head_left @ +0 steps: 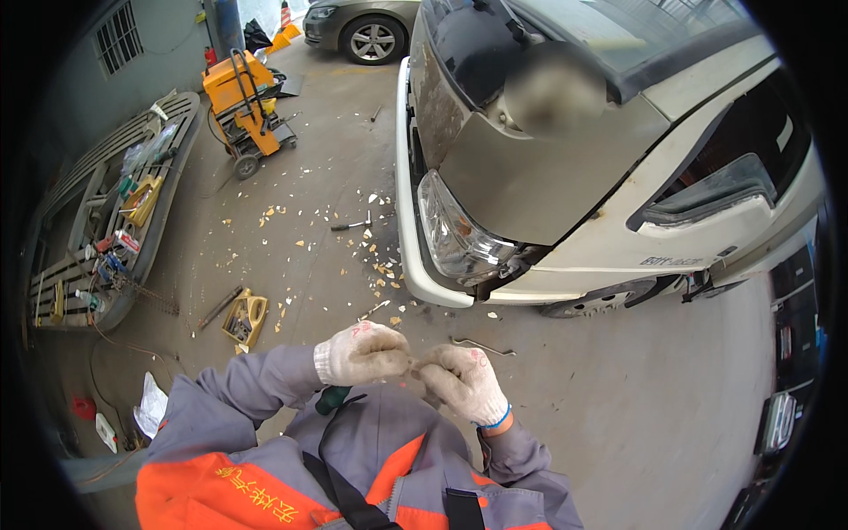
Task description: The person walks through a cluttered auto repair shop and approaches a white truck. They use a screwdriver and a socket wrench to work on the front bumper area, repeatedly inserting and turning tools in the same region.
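Both of my hands wear off-white knitted work gloves and meet in front of my torso. My left hand (pixel 364 352) is closed, its fingertips pinched against those of the other hand. My right hand (pixel 464 380) is closed too, thumb and fingers pressed together. Whatever lies between the fingertips is too small or hidden to name. A dark green handle (pixel 331 400) shows just below my left palm; I cannot tell whether that hand grips it. In front of me stands a white truck (pixel 565 190), its headlight (pixel 459 231) and front bumper (pixel 409 203) nearest my hands.
Broken flakes (pixel 380 269) litter the grey floor. A wrench (pixel 484 346), a hammer-like tool (pixel 352 226) and a yellow tool tray (pixel 246 320) lie there. An orange wheeled machine (pixel 243 106) stands farther back. A slatted rack (pixel 66 291) holds tools at left. A car (pixel 362 26) is parked beyond.
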The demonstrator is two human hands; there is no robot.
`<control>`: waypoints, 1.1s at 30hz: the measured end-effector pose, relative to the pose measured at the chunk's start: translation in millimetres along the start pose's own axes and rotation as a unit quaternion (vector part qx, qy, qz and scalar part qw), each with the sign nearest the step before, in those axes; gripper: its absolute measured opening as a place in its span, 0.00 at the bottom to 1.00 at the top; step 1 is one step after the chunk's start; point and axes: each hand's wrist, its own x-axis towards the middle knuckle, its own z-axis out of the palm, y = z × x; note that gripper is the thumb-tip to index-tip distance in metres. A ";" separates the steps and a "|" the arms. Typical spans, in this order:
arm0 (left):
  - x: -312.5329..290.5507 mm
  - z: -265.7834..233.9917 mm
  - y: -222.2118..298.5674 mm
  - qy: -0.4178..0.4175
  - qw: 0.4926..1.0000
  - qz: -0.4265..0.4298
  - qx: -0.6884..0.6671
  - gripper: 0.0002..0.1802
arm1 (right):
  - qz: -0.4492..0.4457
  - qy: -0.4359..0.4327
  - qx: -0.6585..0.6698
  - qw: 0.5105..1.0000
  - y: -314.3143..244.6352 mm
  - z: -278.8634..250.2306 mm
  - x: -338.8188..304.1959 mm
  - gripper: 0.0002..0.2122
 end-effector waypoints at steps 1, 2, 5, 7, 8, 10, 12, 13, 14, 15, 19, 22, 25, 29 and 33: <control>2.5 -0.2 1.4 0.003 0.999 0.020 0.033 0.17 | -0.009 0.004 -0.020 1.000 0.7 -2.0 -0.1 0.08; 5.1 0.8 2.4 0.005 0.997 0.040 0.065 0.17 | -0.017 0.008 -0.039 0.999 1.8 -3.5 -0.1 0.08; 18.4 3.4 2.9 0.029 0.991 0.058 0.114 0.17 | -0.044 0.032 -0.030 0.998 9.8 -12.5 -1.0 0.08; 27.4 11.3 -6.2 0.084 0.980 0.066 0.169 0.17 | 0.025 0.097 0.065 0.993 16.1 -9.1 3.7 0.09; 35.2 17.1 -20.1 0.127 0.966 0.077 0.213 0.17 | 0.058 0.128 0.114 0.983 21.6 -7.3 8.1 0.09; 51.6 26.9 -13.5 0.176 0.952 0.045 0.246 0.18 | 0.048 0.215 0.147 0.964 50.6 -5.5 11.1 0.10; 80.0 36.1 -22.9 0.209 0.939 0.049 0.267 0.16 | 0.032 0.292 0.173 0.940 85.9 -10.3 14.8 0.12; 93.6 39.1 -30.7 0.231 0.931 0.049 0.278 0.15 | 0.054 0.305 0.209 0.927 96.0 -14.6 15.7 0.12; 109.3 40.8 -33.7 0.215 0.934 0.009 0.284 0.16 | 0.075 0.317 0.245 0.913 104.0 -19.4 15.1 0.12; 122.1 43.9 -41.2 0.200 0.935 0.006 0.293 0.16 | 0.094 0.325 0.282 0.898 111.4 -23.3 15.4 0.13; 168.3 59.7 -59.6 0.159 0.925 -0.024 0.344 0.20 | 0.093 0.359 0.277 0.886 147.3 -37.2 22.9 0.14; 194.8 68.0 -64.1 0.161 0.915 -0.044 0.366 0.22 | 0.081 0.405 0.341 0.845 158.5 -51.4 33.0 0.14; 217.0 67.3 -61.2 0.164 0.905 -0.056 0.388 0.21 | 0.077 0.392 0.409 0.821 163.4 -70.7 44.6 0.13; 248.6 55.8 -53.9 0.130 0.895 -0.030 0.425 0.21 | 0.014 0.396 0.459 0.795 208.5 -105.4 82.3 0.12; 266.0 30.7 -67.9 0.086 0.880 -0.012 0.468 0.20 | 0.002 0.519 0.439 0.733 238.4 -129.3 130.0 0.11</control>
